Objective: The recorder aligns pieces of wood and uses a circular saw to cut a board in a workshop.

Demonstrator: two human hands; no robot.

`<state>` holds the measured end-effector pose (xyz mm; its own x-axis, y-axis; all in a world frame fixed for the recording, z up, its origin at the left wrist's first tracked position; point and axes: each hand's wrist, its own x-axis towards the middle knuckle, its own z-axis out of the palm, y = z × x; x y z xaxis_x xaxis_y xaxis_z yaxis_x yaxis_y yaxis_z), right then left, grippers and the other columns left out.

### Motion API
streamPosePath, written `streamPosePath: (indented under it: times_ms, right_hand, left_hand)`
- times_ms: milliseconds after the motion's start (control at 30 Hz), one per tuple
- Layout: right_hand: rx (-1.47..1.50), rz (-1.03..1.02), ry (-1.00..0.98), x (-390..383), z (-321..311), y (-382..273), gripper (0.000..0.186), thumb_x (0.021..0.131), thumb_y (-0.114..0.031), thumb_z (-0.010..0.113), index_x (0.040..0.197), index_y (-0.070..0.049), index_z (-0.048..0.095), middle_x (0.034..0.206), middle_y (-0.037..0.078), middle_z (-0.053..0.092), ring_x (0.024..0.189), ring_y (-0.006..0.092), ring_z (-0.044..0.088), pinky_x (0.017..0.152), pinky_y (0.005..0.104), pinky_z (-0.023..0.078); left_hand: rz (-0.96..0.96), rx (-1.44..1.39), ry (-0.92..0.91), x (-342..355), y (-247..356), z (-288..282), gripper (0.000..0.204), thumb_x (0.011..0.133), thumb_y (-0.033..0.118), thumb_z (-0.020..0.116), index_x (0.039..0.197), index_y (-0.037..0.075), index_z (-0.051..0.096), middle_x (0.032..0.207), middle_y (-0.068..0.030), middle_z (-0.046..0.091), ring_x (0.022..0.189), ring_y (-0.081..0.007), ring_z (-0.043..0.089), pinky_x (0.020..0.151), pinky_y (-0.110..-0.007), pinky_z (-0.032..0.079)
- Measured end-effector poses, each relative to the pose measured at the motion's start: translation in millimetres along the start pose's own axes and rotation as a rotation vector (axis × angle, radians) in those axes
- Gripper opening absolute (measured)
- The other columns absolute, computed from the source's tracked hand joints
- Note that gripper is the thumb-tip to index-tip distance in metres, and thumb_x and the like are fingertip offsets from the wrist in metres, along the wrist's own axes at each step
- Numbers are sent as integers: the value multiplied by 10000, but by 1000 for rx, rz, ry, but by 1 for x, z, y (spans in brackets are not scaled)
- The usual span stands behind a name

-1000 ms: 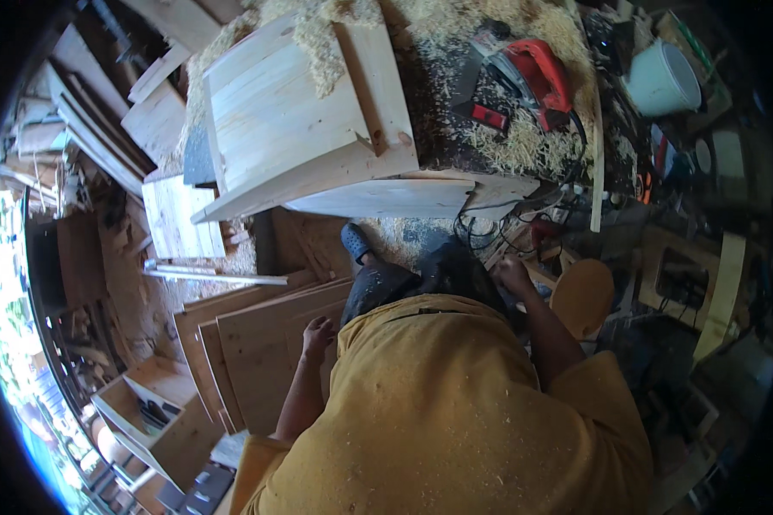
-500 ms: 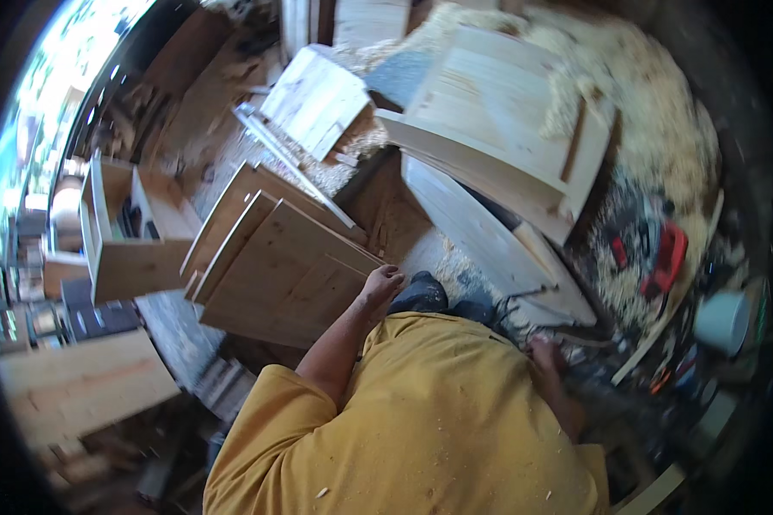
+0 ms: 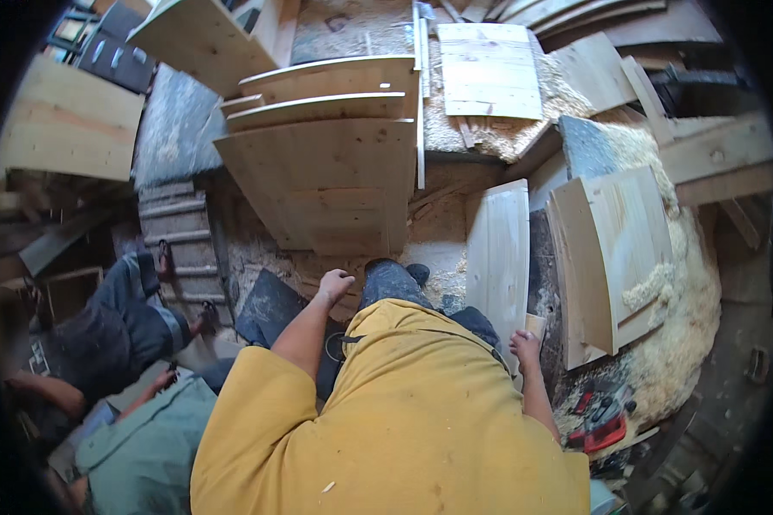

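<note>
My left hand [image 3: 337, 283] hangs below a stack of upright wooden panels [image 3: 313, 176], fingers loosely curled with nothing visible in them. A dark-clad leg shows beyond my yellow shirt. To the right, my right hand [image 3: 526, 348] is beside a small wood piece [image 3: 535, 323] and a long pale board [image 3: 498, 240], its fingers curled, with nothing visible in them. Farther right, more panels [image 3: 623, 223] lean among wood shavings, and a red power tool [image 3: 605, 429] lies lower down.
Two co-workers are at lower left, one in dark clothes [image 3: 120, 318], one in green [image 3: 146, 438]. A ribbed wooden piece [image 3: 176, 249] lies near them. A pale square board [image 3: 489, 69] rests on shavings ahead, with loose planks [image 3: 713, 154] at the upper right.
I have turned left: the panel stack moved from my left to ahead, and the red tool from upper right to lower right. The co-workers have come into view.
</note>
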<state>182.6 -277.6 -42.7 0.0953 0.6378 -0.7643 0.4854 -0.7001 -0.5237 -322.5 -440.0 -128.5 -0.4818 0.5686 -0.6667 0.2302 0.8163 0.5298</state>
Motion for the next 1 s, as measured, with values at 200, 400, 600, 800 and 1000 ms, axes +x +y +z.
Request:
streamPosePath:
  times_ms: [200,400,600,800,1000]
  right_hand:
    - [-159,-198,-156,20,17,-90,373,805,-146,603,1125,34,536,855,71,607,696,129,584,607,240,474]
    - [-217,-252,-225,28,17,-98,398,807,-152,606,1149,36,522,896,75,607,733,127,587,614,236,469]
    - [-228,-206,-240,31,-10,-35,383,795,-137,606,1129,38,543,831,63,608,677,123,579,576,245,468]
    - [-375,-191,-236,-9,-40,-14,382,781,-105,609,1122,52,535,808,73,607,640,137,579,529,239,464]
    - [-300,-91,-214,-2,-49,9,401,761,-96,600,1121,68,530,805,86,606,641,145,583,528,242,469]
  left_hand:
    - [-100,-57,126,-38,-50,12,349,760,311,633,948,20,666,874,-141,664,771,-244,633,703,-345,496]
    - [-23,-148,56,-82,-27,86,385,779,308,624,1031,18,642,998,-165,648,949,-292,615,834,-357,475]
    - [-49,-222,12,-103,-22,111,384,770,319,628,1021,30,652,1030,-169,636,983,-298,598,854,-348,467]
    - [-77,-63,113,-108,-25,83,334,749,294,609,943,30,675,983,-164,649,945,-296,612,841,-353,474]
    - [42,0,132,-98,-5,85,350,758,306,587,964,36,671,982,-164,646,941,-298,612,845,-357,473]
